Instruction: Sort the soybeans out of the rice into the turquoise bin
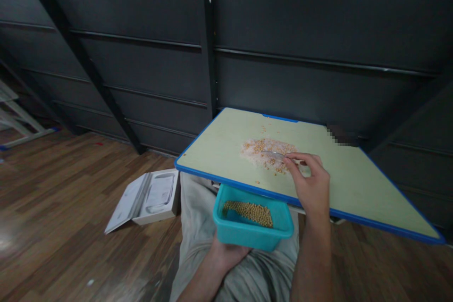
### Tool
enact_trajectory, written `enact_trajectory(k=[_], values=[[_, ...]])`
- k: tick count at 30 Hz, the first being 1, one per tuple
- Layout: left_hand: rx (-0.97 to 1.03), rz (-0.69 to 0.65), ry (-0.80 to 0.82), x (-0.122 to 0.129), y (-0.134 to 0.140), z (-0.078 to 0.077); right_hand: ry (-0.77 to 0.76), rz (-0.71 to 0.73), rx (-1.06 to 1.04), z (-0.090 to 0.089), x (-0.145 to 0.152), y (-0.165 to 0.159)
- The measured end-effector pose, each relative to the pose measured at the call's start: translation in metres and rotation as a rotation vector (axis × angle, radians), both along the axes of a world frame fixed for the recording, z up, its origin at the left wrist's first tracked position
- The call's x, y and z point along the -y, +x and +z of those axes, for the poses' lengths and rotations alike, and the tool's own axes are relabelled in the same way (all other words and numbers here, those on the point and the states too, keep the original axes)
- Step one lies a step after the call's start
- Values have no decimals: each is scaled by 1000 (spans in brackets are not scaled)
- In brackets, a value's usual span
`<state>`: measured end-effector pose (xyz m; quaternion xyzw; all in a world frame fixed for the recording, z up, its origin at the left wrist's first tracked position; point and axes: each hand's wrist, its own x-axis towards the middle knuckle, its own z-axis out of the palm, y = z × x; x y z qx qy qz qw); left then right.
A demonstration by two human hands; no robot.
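Observation:
A turquoise plastic tub (244, 235), part filled with tan soybean-like beans (253, 212), sits above the lap at the near edge of the low table. My left hand (230, 251) is closed on it from below, its fingers mostly hidden by the tub. Over the tabletop, my right hand (307, 174) pinches a slim silver metal utensil (274, 155) between thumb and fingers. Whether it is a spoon or tweezers is unclear. Its far end lies on a spread pile of white rice-like grains (250, 152) mixed with yellowish beans (262, 146).
The pale yellow tabletop (354, 184) has a blue rim, and a few stray beans lie on it. An open white box (159, 198) stands on the wooden floor (78, 193) at left. A dark panelled wall (159, 71) rises behind, with a white frame (24, 113) at far left.

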<state>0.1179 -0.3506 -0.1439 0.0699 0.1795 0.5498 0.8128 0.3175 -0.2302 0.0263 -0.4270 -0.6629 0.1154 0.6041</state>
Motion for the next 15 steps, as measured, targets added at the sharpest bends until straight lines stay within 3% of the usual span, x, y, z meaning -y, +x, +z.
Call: enact_trajectory(k=[9, 15], values=[[-63, 3, -10, 0, 2, 17, -103, 77, 8, -2, -3, -1], [-108, 7, -13, 0, 2, 17, -125, 98, 23, -1, -4, -1]])
